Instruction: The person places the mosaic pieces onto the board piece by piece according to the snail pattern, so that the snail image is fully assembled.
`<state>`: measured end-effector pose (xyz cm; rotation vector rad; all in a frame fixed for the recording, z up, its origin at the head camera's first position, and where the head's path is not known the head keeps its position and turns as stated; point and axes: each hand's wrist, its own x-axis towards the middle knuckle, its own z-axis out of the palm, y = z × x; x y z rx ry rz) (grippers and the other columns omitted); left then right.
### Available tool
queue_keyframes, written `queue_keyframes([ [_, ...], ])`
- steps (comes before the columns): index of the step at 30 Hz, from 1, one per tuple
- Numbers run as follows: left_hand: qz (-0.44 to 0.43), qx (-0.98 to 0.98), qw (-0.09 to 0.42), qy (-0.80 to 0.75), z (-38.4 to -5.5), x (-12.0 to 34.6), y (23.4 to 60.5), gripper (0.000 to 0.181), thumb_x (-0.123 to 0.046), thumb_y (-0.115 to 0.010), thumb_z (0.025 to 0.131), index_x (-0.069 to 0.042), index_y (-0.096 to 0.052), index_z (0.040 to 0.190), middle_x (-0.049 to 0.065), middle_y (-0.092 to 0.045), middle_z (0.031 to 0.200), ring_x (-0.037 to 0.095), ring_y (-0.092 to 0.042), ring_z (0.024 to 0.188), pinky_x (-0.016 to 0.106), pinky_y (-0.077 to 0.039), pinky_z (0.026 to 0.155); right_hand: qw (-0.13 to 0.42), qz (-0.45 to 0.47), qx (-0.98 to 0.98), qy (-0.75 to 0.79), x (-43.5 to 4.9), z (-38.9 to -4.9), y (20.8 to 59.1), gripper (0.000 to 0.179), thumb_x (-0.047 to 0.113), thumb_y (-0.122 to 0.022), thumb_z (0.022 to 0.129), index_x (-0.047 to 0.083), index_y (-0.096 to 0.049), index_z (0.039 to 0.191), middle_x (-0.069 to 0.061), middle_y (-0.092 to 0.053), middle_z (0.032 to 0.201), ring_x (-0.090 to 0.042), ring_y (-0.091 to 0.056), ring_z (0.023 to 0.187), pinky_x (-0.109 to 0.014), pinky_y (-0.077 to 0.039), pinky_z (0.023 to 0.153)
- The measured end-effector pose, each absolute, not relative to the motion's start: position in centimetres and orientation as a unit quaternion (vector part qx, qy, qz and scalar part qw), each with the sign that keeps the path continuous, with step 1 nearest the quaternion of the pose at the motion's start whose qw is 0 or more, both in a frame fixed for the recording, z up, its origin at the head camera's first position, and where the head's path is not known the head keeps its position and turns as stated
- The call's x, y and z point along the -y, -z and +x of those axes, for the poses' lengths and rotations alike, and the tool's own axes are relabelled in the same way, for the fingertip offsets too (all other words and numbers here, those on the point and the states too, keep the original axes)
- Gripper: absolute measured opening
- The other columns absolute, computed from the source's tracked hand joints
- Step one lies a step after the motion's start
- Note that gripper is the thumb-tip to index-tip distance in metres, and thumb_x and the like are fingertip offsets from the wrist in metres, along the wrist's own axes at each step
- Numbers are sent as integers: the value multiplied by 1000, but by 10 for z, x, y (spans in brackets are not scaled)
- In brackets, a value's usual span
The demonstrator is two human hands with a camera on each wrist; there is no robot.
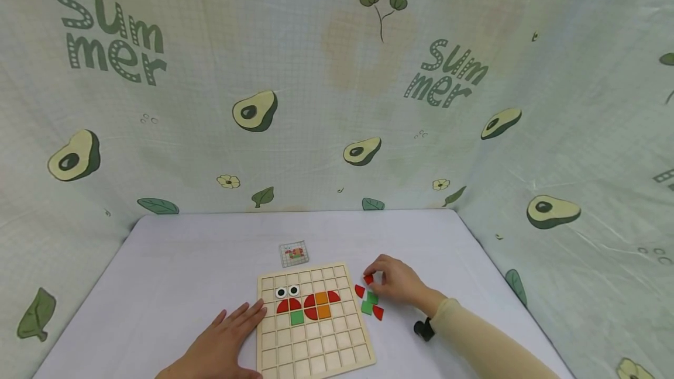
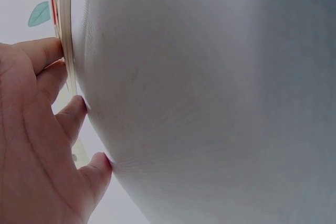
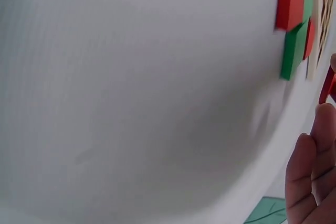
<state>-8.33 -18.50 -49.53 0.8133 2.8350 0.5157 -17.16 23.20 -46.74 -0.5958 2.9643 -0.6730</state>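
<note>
My left hand (image 1: 223,335) rests at the left side of a wooden grid board (image 1: 330,345), fingers stretched out and fingertips at its edge. In the left wrist view those fingers (image 2: 50,51) touch the board's side. Beyond the board's right edge, my right hand (image 1: 397,282) pinches a small red piece (image 1: 368,279) between thumb and fingers. In the right wrist view this red piece (image 3: 328,85) shows at the fingertips, partly cut off. Set in the board are two eye discs (image 1: 287,292), several red quarter-round pieces (image 1: 310,313), a green square (image 1: 297,317) and two orange squares (image 1: 323,312).
Loose green squares (image 1: 367,307) and red quarter-round pieces (image 1: 378,312) lie between the board and my right hand. A small picture card (image 1: 293,253) lies behind the board. A black object (image 1: 423,330) is at my right wrist. Patterned cloth (image 1: 310,75) surrounds the table.
</note>
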Motion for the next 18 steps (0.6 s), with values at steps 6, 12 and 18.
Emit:
queue_keyframes([
  [6,267,-945,77,-172,-83,184,495,120,-83,-68,60,-7,-44,150,8,-41,155,40,-37,139,72,-26,104,34,-226,-947,224,-215,-161,466,22,23,-76,86,24,-75,107,12,-59,102,-4,-50,67,-22,-47,58],
  [12,262,-945,83,-175,-82,184,493,119,-83,-69,60,-8,-45,149,8,-41,155,40,-37,139,72,-26,105,31,-275,-935,221,-193,-148,466,22,18,-73,85,23,-76,107,11,-60,101,0,-48,65,-20,-44,55],
  [18,265,-945,82,-175,-83,184,495,120,-83,-68,60,-8,-45,150,8,-41,155,40,-37,139,72,-26,105,46,-294,-930,215,-175,-140,470,27,14,-71,83,25,-77,106,15,-60,100,1,-49,66,-19,-44,56],
])
